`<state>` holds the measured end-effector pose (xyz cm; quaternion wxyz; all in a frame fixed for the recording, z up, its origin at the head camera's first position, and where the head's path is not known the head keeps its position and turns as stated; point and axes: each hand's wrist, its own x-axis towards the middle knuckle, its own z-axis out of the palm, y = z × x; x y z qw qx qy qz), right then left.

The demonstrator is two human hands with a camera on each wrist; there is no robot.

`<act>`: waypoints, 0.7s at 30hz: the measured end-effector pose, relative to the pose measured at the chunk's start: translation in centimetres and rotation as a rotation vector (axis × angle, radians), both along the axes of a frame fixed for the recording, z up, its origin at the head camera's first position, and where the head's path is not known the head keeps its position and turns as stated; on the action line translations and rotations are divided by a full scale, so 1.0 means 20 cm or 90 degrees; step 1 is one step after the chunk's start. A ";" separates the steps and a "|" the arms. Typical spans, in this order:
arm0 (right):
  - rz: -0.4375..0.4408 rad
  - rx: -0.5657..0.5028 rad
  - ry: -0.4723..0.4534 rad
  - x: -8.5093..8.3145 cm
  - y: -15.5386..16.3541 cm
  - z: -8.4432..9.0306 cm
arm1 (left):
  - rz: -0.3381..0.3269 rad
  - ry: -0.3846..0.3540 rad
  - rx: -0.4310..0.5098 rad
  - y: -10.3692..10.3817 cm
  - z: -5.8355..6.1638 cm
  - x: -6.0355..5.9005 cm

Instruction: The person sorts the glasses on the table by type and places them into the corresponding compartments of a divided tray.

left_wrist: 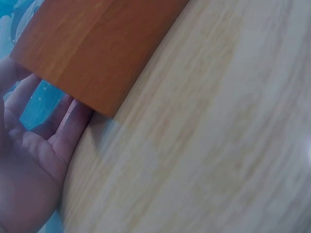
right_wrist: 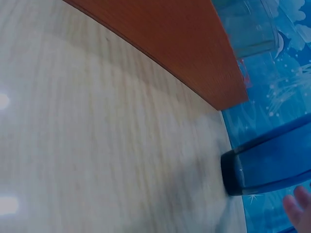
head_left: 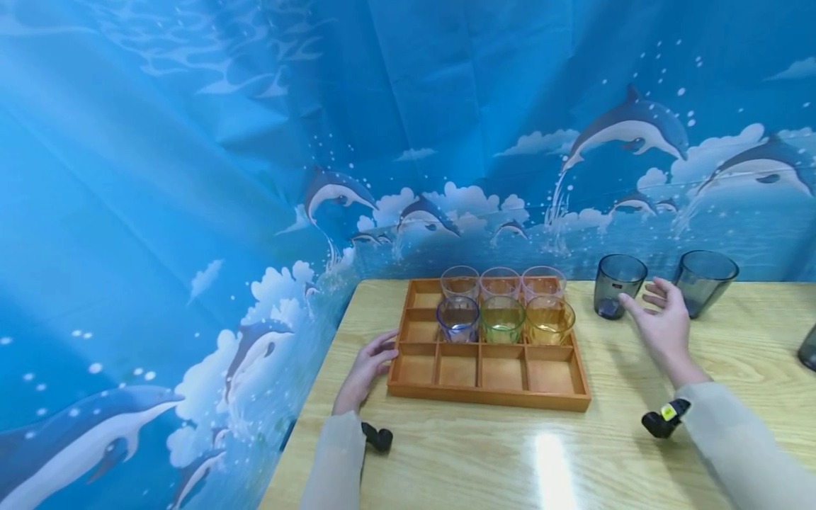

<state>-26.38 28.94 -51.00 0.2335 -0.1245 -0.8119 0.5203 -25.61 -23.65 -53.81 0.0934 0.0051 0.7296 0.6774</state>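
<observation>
Head view: the left hand (head_left: 366,368) lies with straight fingers against the left wall of the wooden tray (head_left: 487,394), while the right hand (head_left: 663,322), fingers spread and relaxed and holding nothing, hovers just beside the nearer dark glass (head_left: 617,285). The tray lies between the two hands on the table (head_left: 484,460). Only this view permits a count. Six clear glasses stand in the tray's far compartments, in two rows of three: a back row (head_left: 500,281) and, on the side nearer the hands, a blue-tinted glass (head_left: 457,318), a green glass (head_left: 502,319) and an amber glass (head_left: 549,320). The row of compartments nearest the hands holds no glass. Two dark glasses stand upright on the table outside the tray: the one at the right fingertips and a second dark glass (head_left: 704,282) just beyond that hand. The edge of a further dark object (head_left: 808,347) shows at the frame's right border; what it is cannot be told. Left wrist view: it adds the contact itself, showing the open palm and straight fingers (left_wrist: 63,116) laid against the tray's corner (left_wrist: 97,48). Right wrist view: it shows the base of the nearer dark glass (right_wrist: 265,167) resting on the table, apart from the tray wall (right_wrist: 180,43), with one fingertip (right_wrist: 299,208) close by the glass.
</observation>
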 end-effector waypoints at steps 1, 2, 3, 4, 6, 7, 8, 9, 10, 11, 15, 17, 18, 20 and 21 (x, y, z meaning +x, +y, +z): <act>0.007 0.012 -0.014 -0.03 0.03 -0.03 | 0.002 -0.003 0.002 0.00 0.00 0.00; 0.022 0.014 -0.019 -0.06 0.06 -0.05 | 0.002 -0.003 0.002 0.00 0.00 0.00; 0.034 0.019 -0.023 -0.09 0.09 -0.08 | 0.002 -0.005 0.003 0.00 0.00 0.00; 0.048 0.021 -0.028 -0.12 0.12 -0.11 | 0.001 -0.005 0.003 0.00 0.00 0.00; 0.070 0.022 -0.036 -0.18 0.16 -0.14 | 0.001 -0.007 0.000 0.00 0.00 0.00; 0.080 0.021 -0.039 -0.20 0.18 -0.16 | -0.001 -0.005 -0.003 0.00 0.00 0.00; 0.089 0.021 -0.045 -0.21 0.19 -0.16 | -0.001 -0.005 -0.002 0.00 0.00 0.00; 0.096 0.023 -0.052 -0.23 0.20 -0.16 | -0.003 -0.004 -0.002 0.00 0.00 0.00; 0.103 0.025 -0.060 -0.23 0.20 -0.16 | -0.003 -0.004 -0.002 0.00 0.00 0.00; 0.106 0.030 -0.069 -0.24 0.21 -0.16 | -0.003 -0.004 0.001 -0.01 0.00 0.00; 0.137 0.030 -0.091 -0.24 0.21 -0.10 | -0.006 -0.003 0.015 0.00 0.00 -0.01; 0.146 0.032 -0.101 -0.24 0.22 -0.08 | -0.005 -0.002 0.017 0.00 0.00 -0.01; 0.152 0.031 -0.103 -0.24 0.22 -0.08 | -0.005 -0.002 0.016 0.00 0.00 0.00; 0.155 0.032 -0.106 -0.26 0.23 -0.09 | -0.004 0.001 0.012 0.00 0.00 0.00; 0.160 0.031 -0.105 -0.27 0.24 -0.10 | -0.003 -0.001 0.011 0.00 0.00 0.00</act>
